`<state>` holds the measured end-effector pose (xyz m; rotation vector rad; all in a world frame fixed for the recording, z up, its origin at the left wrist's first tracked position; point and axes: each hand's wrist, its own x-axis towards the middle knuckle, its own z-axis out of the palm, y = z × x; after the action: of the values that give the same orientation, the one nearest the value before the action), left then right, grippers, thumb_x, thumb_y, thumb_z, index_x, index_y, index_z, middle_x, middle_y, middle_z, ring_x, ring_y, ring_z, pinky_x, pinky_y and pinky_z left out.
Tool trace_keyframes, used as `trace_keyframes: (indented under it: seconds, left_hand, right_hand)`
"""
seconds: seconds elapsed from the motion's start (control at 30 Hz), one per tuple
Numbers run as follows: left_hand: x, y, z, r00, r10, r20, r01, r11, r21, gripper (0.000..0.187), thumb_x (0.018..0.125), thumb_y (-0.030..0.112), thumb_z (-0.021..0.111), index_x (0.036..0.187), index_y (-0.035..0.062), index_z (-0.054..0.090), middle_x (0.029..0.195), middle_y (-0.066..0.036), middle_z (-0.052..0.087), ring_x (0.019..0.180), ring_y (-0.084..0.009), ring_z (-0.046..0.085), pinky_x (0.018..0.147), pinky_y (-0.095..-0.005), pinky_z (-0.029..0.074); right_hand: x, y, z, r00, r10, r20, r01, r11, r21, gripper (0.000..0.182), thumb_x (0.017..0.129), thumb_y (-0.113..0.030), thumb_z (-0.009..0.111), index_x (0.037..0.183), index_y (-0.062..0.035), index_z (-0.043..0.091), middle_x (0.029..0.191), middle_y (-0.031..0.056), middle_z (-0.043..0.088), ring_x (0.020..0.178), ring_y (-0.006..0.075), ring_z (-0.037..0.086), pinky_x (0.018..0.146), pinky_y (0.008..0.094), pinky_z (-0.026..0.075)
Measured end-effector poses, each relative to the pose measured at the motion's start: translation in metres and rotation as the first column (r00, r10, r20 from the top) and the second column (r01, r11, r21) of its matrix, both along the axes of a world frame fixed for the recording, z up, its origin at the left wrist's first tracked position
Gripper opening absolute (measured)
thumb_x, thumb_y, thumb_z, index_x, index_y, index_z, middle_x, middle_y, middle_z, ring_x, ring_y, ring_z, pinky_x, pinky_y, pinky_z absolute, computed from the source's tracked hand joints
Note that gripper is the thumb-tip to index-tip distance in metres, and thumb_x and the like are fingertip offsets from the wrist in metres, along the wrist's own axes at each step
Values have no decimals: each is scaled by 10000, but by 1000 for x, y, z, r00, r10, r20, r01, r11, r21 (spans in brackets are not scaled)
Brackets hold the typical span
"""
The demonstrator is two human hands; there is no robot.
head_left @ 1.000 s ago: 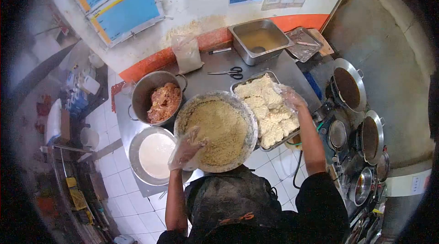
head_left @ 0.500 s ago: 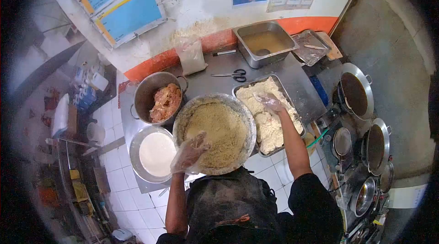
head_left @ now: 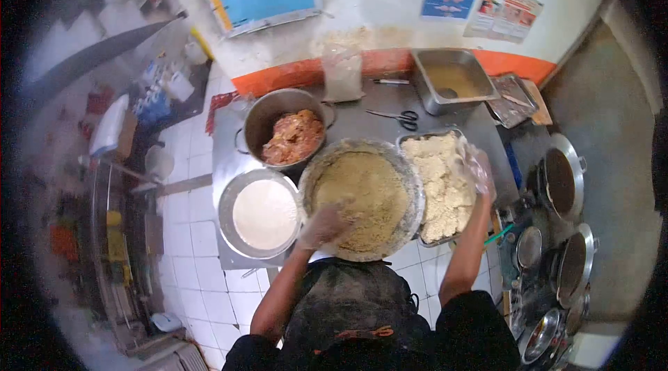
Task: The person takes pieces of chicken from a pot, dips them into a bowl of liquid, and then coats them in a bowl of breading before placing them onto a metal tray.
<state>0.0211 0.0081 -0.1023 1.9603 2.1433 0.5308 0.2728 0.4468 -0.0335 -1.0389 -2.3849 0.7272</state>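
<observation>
My left hand (head_left: 324, 227), in a clear plastic glove, is over the near left side of a wide metal bowl (head_left: 415, 193) of pale flour (head_left: 369, 193). Motion smears its fingers. At the right edge of a rectangular metal tray (head_left: 435, 240), my gloved right hand (head_left: 476, 170) has its fingers stretched out, with nothing visible in them. Pieces coated in crumbly flour (head_left: 438, 193) fill that tray. Left of the flour bowl is a bowl of white batter or powder (head_left: 264, 214). Behind stands a pot (head_left: 261, 117) with raw, marinated-looking meat (head_left: 293, 138).
Scissors (head_left: 400, 118), a marker (head_left: 391, 81) and a plastic bag (head_left: 342, 77) lie toward the wall. A deep pan of cloudy liquid (head_left: 456, 79) stands at the back right. Large woks (head_left: 562, 179) with dark contents line the right side.
The view has shifted, so the table appears farther right. My right hand has moved from the tray's middle to its right edge. My left hand reaches farther over the flour.
</observation>
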Motion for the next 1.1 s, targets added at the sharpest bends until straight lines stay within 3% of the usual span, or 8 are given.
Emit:
trace_keyframes:
  seconds: [0.07, 0.23, 0.3, 0.43, 0.6, 0.73, 0.93, 1.1]
  left_hand:
    - [19, 20, -16, 970, 100, 223, -120, 990, 76, 455, 959, 405, 688, 1311, 118, 677, 1192, -181, 708, 1057, -362, 668, 948, -464, 531]
    - [58, 41, 78, 168, 179, 969, -227, 964, -139, 424, 948, 327, 711, 1261, 43, 686, 1117, -147, 721, 996, -251, 670, 886, -411, 530]
    - [53, 47, 78, 643, 179, 745, -85, 983, -162, 388, 951, 283, 710, 1234, 18, 687, 1132, -140, 716, 1000, -224, 649, 870, -375, 518]
    - [62, 50, -41, 510, -129, 850, -186, 949, 256, 409, 954, 318, 700, 1219, 8, 672, 1108, -143, 706, 976, -262, 636, 882, -401, 512]
    - [46, 22, 30, 793, -43, 608, 62, 998, -9, 447, 984, 285, 637, 1346, 28, 590, 1256, -159, 606, 1103, -290, 572, 990, -430, 461]
    - [43, 32, -63, 855, -177, 488, 64, 969, 239, 343, 987, 240, 615, 1253, 25, 639, 1059, -206, 702, 922, -373, 666, 833, -484, 518]
    - [-16, -15, 58, 322, -121, 939, 117, 989, 87, 502, 1061, 224, 486, 1520, 34, 412, 1558, -200, 449, 1358, -305, 513, 1112, -424, 457]
    - [-40, -61, 97, 918, -383, 101, 391, 916, -89, 507, 1119, 192, 341, 1613, 94, 277, 1687, -135, 268, 1507, -254, 356, 1250, -396, 327]
  right_hand:
    - [-18, -76, 51, 940, -314, -135, 107, 645, -756, 379, 1029, -207, 556, 1367, -44, 606, 1255, 131, 674, 1143, 284, 667, 964, 418, 554]
    - [-37, -187, -108, 985, 158, 67, -107, 872, -478, 554, 1099, -309, 478, 1575, -44, 381, 1557, 152, 465, 1446, 299, 428, 1225, 439, 315]
    - [-47, -212, -151, 977, -2, -212, -140, 743, -655, 566, 1094, -343, 485, 1566, -45, 398, 1537, 158, 484, 1433, 299, 444, 1209, 435, 338]
    - [-63, -233, -158, 739, -423, -524, -392, 361, -846, 595, 1084, -412, 498, 1549, -47, 433, 1497, 171, 522, 1409, 298, 475, 1177, 426, 385]
    - [-38, -135, -269, 453, -338, -825, -458, 706, -541, 489, 1089, -294, 493, 1520, -64, 461, 1487, 130, 554, 1300, 272, 561, 1091, 428, 465]
    - [-144, -218, 20, 902, -84, -424, -35, 963, -267, 384, 1065, -279, 540, 1361, -50, 628, 1260, 123, 709, 1058, 273, 692, 886, 421, 559]
    - [-300, -209, 50, 931, 347, 115, -365, 898, 245, 257, 998, -226, 612, 1220, -137, 706, 1044, 137, 746, 864, 352, 714, 754, 393, 565]
    - [-419, -218, 1, 738, 388, 552, -589, 770, 245, 283, 1004, -274, 577, 1134, -48, 686, 966, 225, 711, 922, 366, 710, 855, 460, 553]
